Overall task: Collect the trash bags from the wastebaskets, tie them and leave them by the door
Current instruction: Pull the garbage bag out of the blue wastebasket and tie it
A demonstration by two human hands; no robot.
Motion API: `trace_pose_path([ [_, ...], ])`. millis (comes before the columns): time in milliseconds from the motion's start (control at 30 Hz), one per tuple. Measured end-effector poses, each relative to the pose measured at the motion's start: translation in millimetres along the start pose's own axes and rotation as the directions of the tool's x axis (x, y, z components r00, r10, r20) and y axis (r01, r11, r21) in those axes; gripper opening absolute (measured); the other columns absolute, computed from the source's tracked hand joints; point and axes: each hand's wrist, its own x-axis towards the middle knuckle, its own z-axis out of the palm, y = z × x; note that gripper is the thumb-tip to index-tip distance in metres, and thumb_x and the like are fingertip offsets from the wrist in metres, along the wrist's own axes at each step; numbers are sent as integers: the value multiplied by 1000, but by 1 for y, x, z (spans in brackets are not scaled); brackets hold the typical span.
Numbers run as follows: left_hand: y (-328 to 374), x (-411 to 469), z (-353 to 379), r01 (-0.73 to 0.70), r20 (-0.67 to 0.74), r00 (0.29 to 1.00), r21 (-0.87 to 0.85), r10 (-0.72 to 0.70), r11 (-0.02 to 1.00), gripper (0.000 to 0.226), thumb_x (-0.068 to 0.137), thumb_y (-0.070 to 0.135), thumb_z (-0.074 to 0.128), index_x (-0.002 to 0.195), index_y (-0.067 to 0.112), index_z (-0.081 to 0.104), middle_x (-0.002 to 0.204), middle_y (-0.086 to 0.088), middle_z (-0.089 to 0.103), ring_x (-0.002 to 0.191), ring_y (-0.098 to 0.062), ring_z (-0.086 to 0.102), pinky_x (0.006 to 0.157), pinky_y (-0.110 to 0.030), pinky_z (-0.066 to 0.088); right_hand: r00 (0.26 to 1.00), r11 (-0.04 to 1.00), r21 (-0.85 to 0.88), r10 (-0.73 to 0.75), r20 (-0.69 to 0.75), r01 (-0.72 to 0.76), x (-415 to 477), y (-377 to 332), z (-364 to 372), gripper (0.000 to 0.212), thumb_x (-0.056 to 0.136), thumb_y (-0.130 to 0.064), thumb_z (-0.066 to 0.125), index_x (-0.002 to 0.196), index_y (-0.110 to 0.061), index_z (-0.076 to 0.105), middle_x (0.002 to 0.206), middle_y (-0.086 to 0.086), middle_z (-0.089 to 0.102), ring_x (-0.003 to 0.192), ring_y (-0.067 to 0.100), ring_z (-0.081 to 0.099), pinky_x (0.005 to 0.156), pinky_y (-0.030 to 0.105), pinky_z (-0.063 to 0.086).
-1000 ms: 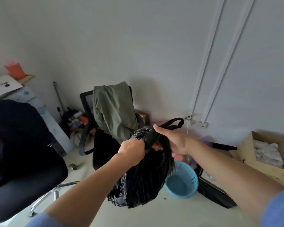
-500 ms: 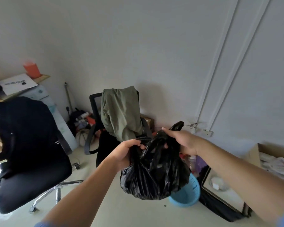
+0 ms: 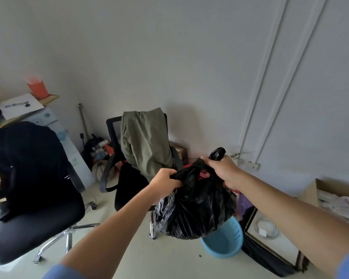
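Observation:
A full black trash bag (image 3: 197,208) hangs in the air between my hands, above and just left of a light blue wastebasket (image 3: 226,241) on the floor. My left hand (image 3: 165,185) grips the bag's left handle, bunched in its fist. My right hand (image 3: 223,170) grips the right handle, whose black loop sticks up above the fingers. The bag's mouth gapes a little between the two hands, with something red showing inside. The wastebasket holds no liner that I can see.
A black office chair (image 3: 127,178) with a green jacket (image 3: 145,141) over its back stands behind the bag. A second black chair (image 3: 28,198) fills the left. A framed glass panel (image 3: 270,238) leans at the right, beside a cardboard box (image 3: 330,196).
The bag has been lifted clear of the blue wastebasket and raised. My hands have pulled apart along the handles, spreading the bag's top.

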Motion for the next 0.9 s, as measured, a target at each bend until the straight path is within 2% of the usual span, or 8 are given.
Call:
trace_pose_path([
  [133,5,4,-3,25,-149,988,-27,-28,999,19,84,2,51,73,10,65,54,-8,66,61,-24,53,61,-36,39,993,990,-90,-99,70,105,-1,4,0,41,97,-35,57,65,-12,67,53,7,60,56,20,57,67,31,45],
  [300,20,-4,-14,23,-143,987,-294,-68,955,14,76,-5,70,84,4,76,89,-21,74,88,-36,70,88,-43,57,980,978,-94,-177,87,185,-4,-5,4,49,100,-31,50,55,-17,64,50,1,58,55,18,54,64,27,45],
  [400,21,-9,-25,-1,-133,987,-546,-85,838,33,77,-7,70,109,2,70,100,-23,71,86,-32,70,85,-40,57,987,988,-26,-152,58,154,-3,-12,3,39,100,-27,52,68,-9,64,51,-1,61,57,19,53,62,27,45],
  [500,22,-12,-35,-86,-200,976,-724,-89,685,27,83,2,69,109,3,68,91,-10,72,77,-18,67,73,-27,54,984,989,-40,-138,112,143,-3,-15,7,44,100,-34,49,79,2,66,56,2,63,60,21,55,66,28,46],
  [567,23,-11,-39,-123,-253,957,-793,-139,597,19,86,0,65,105,1,69,88,-10,73,77,-18,68,76,-28,54,984,989,-49,-134,118,141,-3,-15,14,52,101,-38,46,87,7,65,60,3,66,62,22,57,67,29,47],
  [700,26,-9,-44,-126,-254,936,-888,-244,442,13,92,-4,53,97,2,63,87,-15,68,82,-26,68,77,-36,54,997,997,45,-62,-39,64,4,-18,16,50,99,-45,45,91,-1,66,82,17,71,75,28,67,82,42,53],
  [767,25,-9,-48,-129,-240,932,-921,-273,369,14,94,-5,46,97,1,59,86,-16,64,80,-28,66,79,-42,53,989,998,-39,-44,-144,38,7,-20,5,56,97,-52,45,95,0,65,97,28,67,91,38,66,91,49,50],
  [900,21,-9,-57,-141,-210,917,-966,-340,216,17,94,-1,48,108,3,56,86,-11,56,67,-21,63,69,-41,55,958,999,-52,-16,-286,1,8,-22,-17,65,96,-52,44,106,11,59,108,36,63,98,49,64,89,58,50],
])
